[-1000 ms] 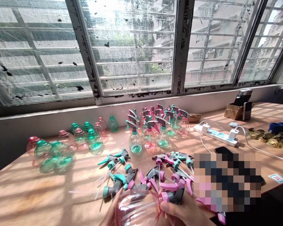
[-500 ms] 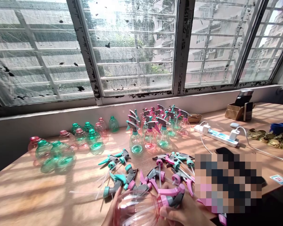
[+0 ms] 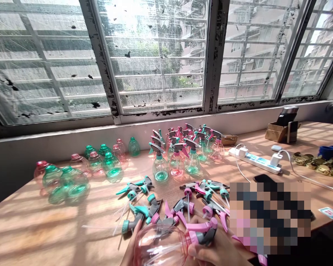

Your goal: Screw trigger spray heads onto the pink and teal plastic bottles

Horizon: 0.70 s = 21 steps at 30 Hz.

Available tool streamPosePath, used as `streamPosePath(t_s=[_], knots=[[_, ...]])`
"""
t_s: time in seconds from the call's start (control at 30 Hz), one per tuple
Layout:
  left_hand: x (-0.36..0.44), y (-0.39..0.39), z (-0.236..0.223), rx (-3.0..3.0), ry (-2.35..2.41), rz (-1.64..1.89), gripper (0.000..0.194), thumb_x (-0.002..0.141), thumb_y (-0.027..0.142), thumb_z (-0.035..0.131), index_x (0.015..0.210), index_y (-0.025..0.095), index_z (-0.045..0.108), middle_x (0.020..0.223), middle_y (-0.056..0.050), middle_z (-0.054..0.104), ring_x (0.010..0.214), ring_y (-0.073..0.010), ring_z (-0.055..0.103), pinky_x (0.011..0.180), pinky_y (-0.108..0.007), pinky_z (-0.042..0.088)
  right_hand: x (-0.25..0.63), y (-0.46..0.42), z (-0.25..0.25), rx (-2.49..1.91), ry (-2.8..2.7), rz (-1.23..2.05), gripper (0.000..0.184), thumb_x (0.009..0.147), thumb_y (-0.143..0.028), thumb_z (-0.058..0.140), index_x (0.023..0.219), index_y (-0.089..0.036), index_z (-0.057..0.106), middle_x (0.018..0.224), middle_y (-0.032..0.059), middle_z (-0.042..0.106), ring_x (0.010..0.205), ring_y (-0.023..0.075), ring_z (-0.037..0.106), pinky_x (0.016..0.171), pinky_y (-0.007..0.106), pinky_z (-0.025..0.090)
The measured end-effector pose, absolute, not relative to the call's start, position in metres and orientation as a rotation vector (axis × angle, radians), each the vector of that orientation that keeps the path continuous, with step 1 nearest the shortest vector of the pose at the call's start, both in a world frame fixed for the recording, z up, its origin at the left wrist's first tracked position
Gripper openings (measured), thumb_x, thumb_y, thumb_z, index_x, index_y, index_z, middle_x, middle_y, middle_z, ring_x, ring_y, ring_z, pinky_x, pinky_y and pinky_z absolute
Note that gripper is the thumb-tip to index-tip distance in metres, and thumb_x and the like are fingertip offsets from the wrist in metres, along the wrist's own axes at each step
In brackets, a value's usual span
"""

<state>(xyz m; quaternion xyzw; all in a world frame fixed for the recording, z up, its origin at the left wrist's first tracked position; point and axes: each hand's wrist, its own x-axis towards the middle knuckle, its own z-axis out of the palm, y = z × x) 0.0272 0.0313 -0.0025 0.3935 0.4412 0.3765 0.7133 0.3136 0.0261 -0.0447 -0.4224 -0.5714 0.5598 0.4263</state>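
Observation:
A clear pink bottle (image 3: pixel 158 242) lies on its side at the bottom edge, its mouth pointing right. My left hand (image 3: pixel 131 245) is wrapped around the bottle's left side; most of its fingers are hidden behind or below. At the neck, my right hand (image 3: pixel 213 251) pinches the pink collar of a pink-and-grey spray head (image 3: pixel 202 234), which sits against the bottle's mouth. Whether it is fully screwed on I cannot tell. Just beyond my hands lie several loose spray heads, teal ones (image 3: pixel 135 212) on the left and pink ones (image 3: pixel 208 210) on the right, with thin tubes.
Open green and pink bottles (image 3: pixel 112 166) stand at the left. Several spray bottles with heads (image 3: pixel 177 164) stand at the back centre. A power strip (image 3: pixel 255 160) with cables, a cardboard box (image 3: pixel 274 132) and gold-coloured pieces (image 3: pixel 322 166) occupy the right. A blurred patch covers the right front.
Almost nothing differs. Both hands keep their hold on the bottle and spray head, and the view has shifted very slightly.

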Motion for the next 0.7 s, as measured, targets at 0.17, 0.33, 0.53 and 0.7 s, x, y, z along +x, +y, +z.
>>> streamPosePath(t_s=[0.17,0.33,0.53,0.7], knots=[[0.036,0.036,0.008,0.812,1.03,0.778,0.107,0.085,0.088,0.061,0.173,0.034,0.031,0.146,-0.013,0.075,0.134,-0.046,0.071,0.114,-0.058,0.055,0.313,0.026,-0.042,-1.061,-1.441,1.419,0.047,0.07,-0.059,0.093,0.092,-0.021,0.078,0.061,-0.0028,0.06,0.052,0.0153,0.055,0.056,0.029,0.055],[0.025,0.026,-0.002,0.844,1.01,0.895,0.11,0.082,0.085,0.07,0.173,0.043,0.025,0.161,-0.007,0.064,0.141,-0.0446,0.066,0.121,-0.057,0.05,0.314,0.023,-0.041,-1.084,-1.436,1.424,0.043,0.074,-0.056,0.093,0.09,-0.019,0.079,0.059,-0.0016,0.062,0.055,0.0175,0.059,0.061,0.031,0.058],[0.023,0.027,-0.002,0.824,1.044,0.892,0.117,0.074,0.089,0.074,0.172,0.044,0.028,0.156,-0.008,0.069,0.131,-0.0446,0.074,0.116,-0.057,0.055,0.315,0.022,-0.036,-1.083,-1.446,1.427,0.042,0.074,-0.054,0.093,0.094,-0.019,0.08,0.062,-0.001,0.063,0.058,0.0177,0.06,0.063,0.031,0.058],[0.03,0.034,-0.002,0.838,1.018,0.864,0.106,0.082,0.09,0.062,0.167,0.029,0.045,0.132,-0.015,0.082,0.128,-0.0471,0.075,0.12,-0.062,0.049,0.315,0.022,-0.035,-1.063,-1.466,1.415,0.041,0.073,-0.051,0.094,0.093,-0.02,0.08,0.067,-0.0001,0.063,0.059,0.0182,0.059,0.061,0.031,0.056]])
